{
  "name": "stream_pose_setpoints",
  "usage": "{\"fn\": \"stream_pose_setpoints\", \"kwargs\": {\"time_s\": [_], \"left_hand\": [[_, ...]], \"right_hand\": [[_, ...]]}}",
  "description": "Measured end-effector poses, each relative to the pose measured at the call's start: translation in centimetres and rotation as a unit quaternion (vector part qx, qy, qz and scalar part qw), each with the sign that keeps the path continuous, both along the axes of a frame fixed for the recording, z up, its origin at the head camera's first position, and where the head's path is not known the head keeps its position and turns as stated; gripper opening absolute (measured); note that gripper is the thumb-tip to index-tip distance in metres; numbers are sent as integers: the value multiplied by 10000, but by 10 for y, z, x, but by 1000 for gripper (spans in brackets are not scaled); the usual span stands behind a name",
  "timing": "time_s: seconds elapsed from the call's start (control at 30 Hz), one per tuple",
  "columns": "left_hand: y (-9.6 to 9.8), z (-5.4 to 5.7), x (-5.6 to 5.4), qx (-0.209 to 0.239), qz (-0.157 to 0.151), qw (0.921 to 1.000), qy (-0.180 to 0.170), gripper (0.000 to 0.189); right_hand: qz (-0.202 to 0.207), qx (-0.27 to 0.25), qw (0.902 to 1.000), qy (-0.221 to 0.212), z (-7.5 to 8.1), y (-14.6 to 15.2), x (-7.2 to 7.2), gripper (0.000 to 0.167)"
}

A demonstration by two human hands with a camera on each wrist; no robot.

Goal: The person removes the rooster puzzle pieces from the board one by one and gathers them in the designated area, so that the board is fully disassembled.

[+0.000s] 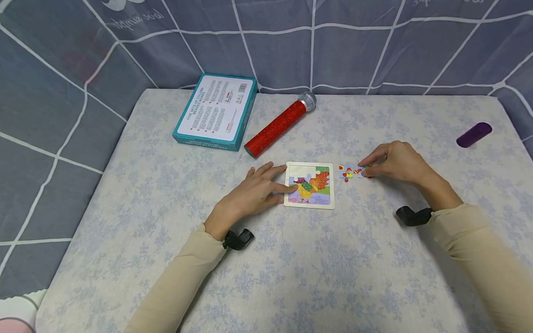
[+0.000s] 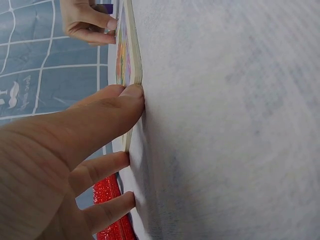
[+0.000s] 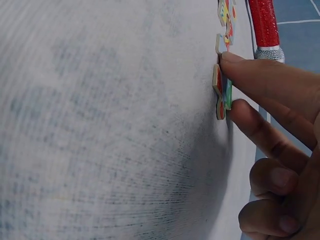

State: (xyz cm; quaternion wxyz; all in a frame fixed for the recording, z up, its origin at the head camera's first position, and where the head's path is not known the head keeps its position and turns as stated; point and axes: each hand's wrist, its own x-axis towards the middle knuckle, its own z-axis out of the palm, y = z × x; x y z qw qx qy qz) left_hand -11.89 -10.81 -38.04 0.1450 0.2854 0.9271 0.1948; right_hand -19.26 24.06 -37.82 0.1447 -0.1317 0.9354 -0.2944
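A square jigsaw board (image 1: 309,205) with a pale frame lies on the table, partly filled with a colourful rooster picture; its upper left part shows bare backing. My left hand (image 1: 257,188) steadies its left side: the thumb (image 2: 132,95) presses the edge, one straight finger rests on the picture, and others spread beside it. To the right of the board lie several loose puzzle pieces (image 1: 347,172). My right hand (image 1: 401,164) pinches a puzzle piece (image 3: 228,92) with green and red parts between thumb and index finger, close to the tabletop. Its other fingers are curled.
Behind the board lies a red glitter microphone (image 1: 276,127) with a silver head. A teal box (image 1: 220,106) is at its left. At the far right is a purple cylinder (image 1: 474,134). Grey checked cloth (image 1: 349,56) hangs along the table's back edge.
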Motion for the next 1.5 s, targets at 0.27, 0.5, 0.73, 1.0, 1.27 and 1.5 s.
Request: {"fn": "stream_pose_setpoints", "kwargs": {"time_s": [0.27, 0.5, 0.73, 1.0, 1.27, 1.5], "left_hand": [[1, 0, 1, 78, -55, 10000, 30, 44], [0, 0, 1, 46, -26, 10000, 35, 44], [1, 1, 0, 2, -27, 10000, -9, 44], [0, 1, 0, 74, -76, 9999, 9, 42], [1, 1, -2, -58, -73, 10000, 26, 43], [2, 1, -2, -154, -37, 9998, -80, 43]], "right_hand": [[9, -17, 10000, 12, 4, 2, 1, 18], [590, -683, 9959, 38, 4, -12, -2, 23], [1684, -926, 9813, -91, -2, -50, -11, 33], [2223, -841, 9701, -485, -3, -67, -16, 43], [2234, -336, 9734, -373, 2, -67, -17, 41], [2408, 260, 9700, -188, 3, -70, -18, 44]]}}
